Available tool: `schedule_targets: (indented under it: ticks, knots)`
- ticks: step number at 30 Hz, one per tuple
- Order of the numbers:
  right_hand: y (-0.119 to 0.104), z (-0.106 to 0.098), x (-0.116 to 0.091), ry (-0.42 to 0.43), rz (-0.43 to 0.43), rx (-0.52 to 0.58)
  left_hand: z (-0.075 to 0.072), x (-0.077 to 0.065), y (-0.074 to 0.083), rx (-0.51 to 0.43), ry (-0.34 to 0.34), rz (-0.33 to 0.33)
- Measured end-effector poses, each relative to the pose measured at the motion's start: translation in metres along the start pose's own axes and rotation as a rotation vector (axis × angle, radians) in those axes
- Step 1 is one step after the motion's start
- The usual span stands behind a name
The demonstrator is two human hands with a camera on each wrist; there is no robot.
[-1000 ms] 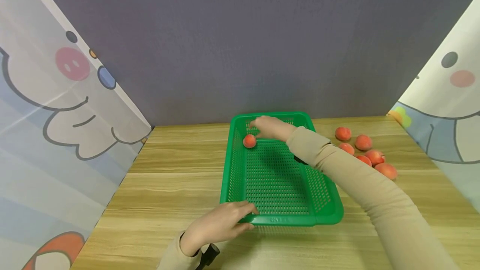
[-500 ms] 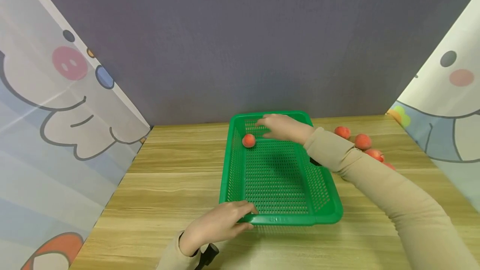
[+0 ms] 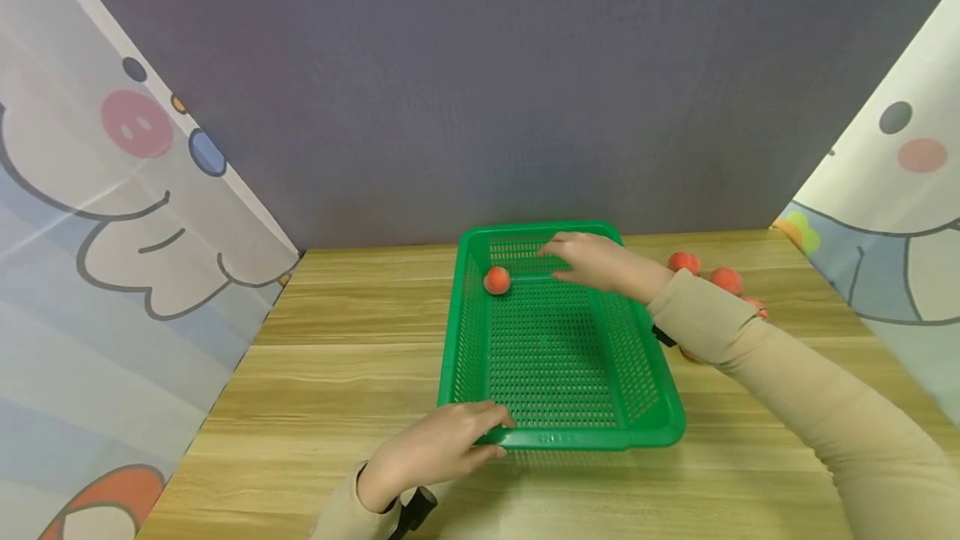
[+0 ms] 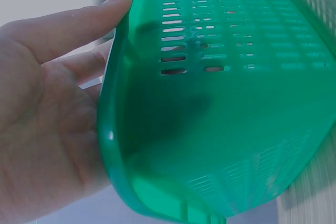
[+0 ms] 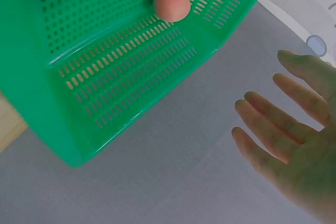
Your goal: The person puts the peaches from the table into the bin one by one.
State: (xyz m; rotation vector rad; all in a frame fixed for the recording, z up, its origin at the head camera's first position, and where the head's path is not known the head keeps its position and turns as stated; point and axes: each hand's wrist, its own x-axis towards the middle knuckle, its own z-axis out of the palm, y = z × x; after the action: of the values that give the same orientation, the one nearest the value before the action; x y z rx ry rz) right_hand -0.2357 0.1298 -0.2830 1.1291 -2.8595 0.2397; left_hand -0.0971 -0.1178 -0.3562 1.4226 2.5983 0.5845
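Observation:
A green perforated plastic basket (image 3: 570,440) stands on the wooden table. My left hand (image 3: 438,448) grips its near rim at the left corner, thumb on one side and fingers on the other; the left wrist view shows the thumb (image 4: 79,27) right against the rim. One red-orange peach (image 3: 497,280) sits in the basket's far left corner. Above the far right part of the basket is my right hand (image 3: 600,263), its fingers spread and holding nothing. In the right wrist view that hand (image 5: 294,135) appears apart from the peach (image 5: 172,3).
Several more peaches (image 3: 726,280) lie on the table to the right of the basket, some hidden behind the right sleeve (image 3: 810,398). A grey wall (image 3: 480,90) rises behind the table (image 3: 337,340). Cartoon-printed panels (image 3: 900,190) flank both sides.
My right hand has drawn away from the peach in the basket, moving right with its fingers opened. The peach stays in the far left corner. My left hand keeps its hold on the rim.

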Motion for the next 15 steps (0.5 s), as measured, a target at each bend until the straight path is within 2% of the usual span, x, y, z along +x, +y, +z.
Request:
schedule_targets:
  ticks: [7,15]
  knots:
    - [0.008,-0.002,-0.020,0.066,-0.010,0.028,-0.002,0.001,0.003,0.003,-0.016,-0.017]
    - [0.020,-0.003,-0.046,0.135,-0.019,0.046,0.001,0.000,0.001,0.026,0.007,0.006]
